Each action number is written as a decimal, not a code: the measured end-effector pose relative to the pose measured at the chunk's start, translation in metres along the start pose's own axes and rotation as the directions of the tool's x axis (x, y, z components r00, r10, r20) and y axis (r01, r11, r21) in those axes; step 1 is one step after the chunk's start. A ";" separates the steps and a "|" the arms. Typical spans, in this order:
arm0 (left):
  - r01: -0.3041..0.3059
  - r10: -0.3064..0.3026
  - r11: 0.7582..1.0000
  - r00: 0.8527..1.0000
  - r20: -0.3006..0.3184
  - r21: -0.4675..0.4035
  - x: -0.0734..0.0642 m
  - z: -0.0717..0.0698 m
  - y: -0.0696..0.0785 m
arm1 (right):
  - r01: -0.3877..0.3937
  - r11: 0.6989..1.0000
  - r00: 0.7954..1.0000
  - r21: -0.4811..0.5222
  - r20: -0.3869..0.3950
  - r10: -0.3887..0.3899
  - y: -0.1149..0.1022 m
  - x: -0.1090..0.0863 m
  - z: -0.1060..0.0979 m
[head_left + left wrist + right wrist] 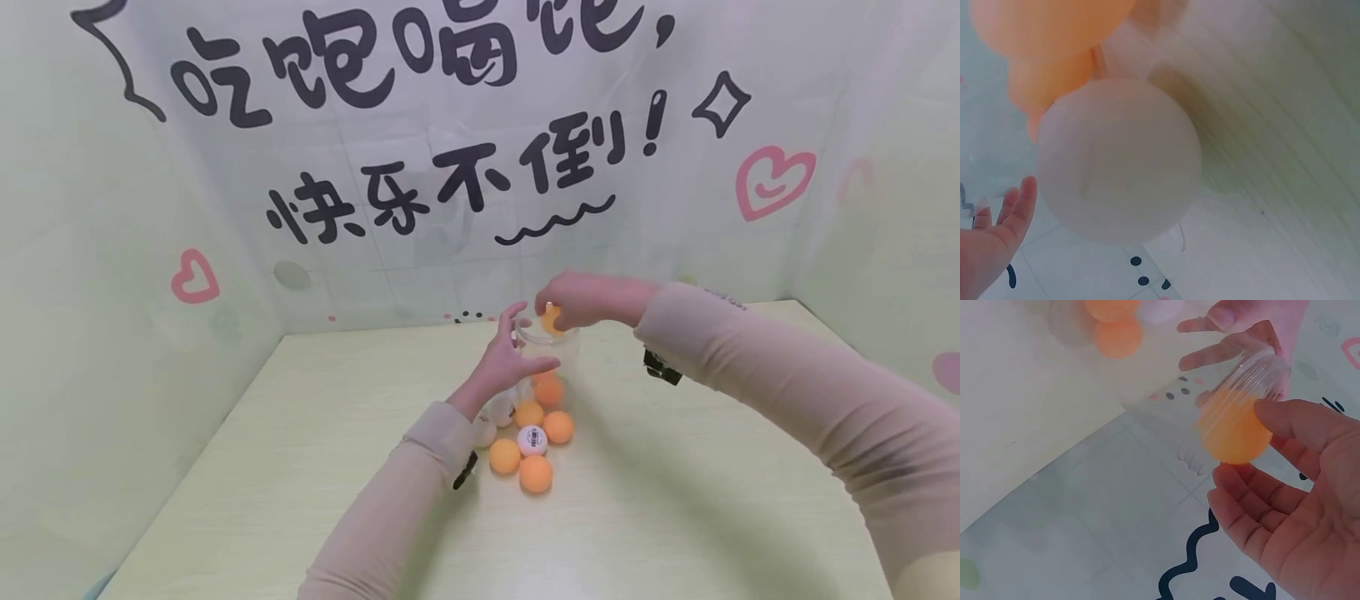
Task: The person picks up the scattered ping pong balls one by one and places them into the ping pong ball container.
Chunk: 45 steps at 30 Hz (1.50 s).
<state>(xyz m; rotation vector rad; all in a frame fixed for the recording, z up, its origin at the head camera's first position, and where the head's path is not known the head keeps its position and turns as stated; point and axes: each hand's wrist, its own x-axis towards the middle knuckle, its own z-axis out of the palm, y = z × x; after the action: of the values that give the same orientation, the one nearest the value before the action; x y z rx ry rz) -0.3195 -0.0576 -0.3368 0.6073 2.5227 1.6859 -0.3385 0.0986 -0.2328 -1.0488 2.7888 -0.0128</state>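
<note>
In the head view my right hand (583, 298) pinches an orange ping-pong ball (552, 322) at the mouth of a clear jar (564, 352). The right wrist view has thumb and fingertips on this ball (1230, 440), with the transparent ribbed rim (1259, 367) across it. My left hand (501, 362) holds the jar's left side, thumb across the front and fingers reaching behind. Near the left wrist sit loose balls, among them a printed white ball (532, 440) and an orange ball (536, 474). A large white ball (1119, 161) fills the left wrist view's middle.
Several more orange and white balls, such as an orange ball (558, 427), cluster in front of the jar on the pale wood-grain table (675, 500). Behind the table hangs a light cloth (420, 275) with dark lettering and pink hearts.
</note>
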 end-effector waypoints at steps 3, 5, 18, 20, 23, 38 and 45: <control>-0.007 0.007 1.000 1.000 -0.011 0.018 0.007 0.002 -0.012 | 0.012 1.000 1.000 -0.004 -0.003 -0.012 0.002 -0.001 0.002; -0.005 0.005 1.000 1.000 -0.019 0.021 0.011 0.003 -0.018 | 0.021 1.000 1.000 -0.007 -0.021 -0.021 0.003 -0.001 0.003; -0.002 0.003 1.000 1.000 0.008 -0.002 -0.002 0.000 0.001 | 0.016 1.000 0.987 0.025 -0.158 -0.012 0.006 -0.016 0.006; 0.005 -0.005 1.000 1.000 0.014 0.001 -0.006 -0.001 0.007 | 0.027 0.999 0.981 0.020 -0.193 -0.022 0.004 -0.023 0.007; 0.014 -0.014 1.000 1.000 0.013 0.007 -0.004 0.000 0.005 | 0.011 1.000 0.970 0.000 -0.244 -0.011 -0.001 -0.035 0.011; 0.023 -0.022 0.999 1.000 -0.018 0.031 0.013 0.004 -0.020 | -0.039 0.993 0.982 0.115 -0.178 0.059 -0.001 -0.065 0.083; 0.016 -0.015 0.999 1.000 -0.022 0.042 0.013 0.005 -0.020 | 0.037 0.985 0.989 0.171 -0.149 -0.011 -0.005 -0.058 0.119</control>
<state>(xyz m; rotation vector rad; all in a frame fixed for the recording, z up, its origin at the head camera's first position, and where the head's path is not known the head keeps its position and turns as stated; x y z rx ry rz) -0.3363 -0.0556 -0.3546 0.5739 2.5765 1.6477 -0.2740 0.1379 -0.3409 -1.0784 2.8405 -0.3436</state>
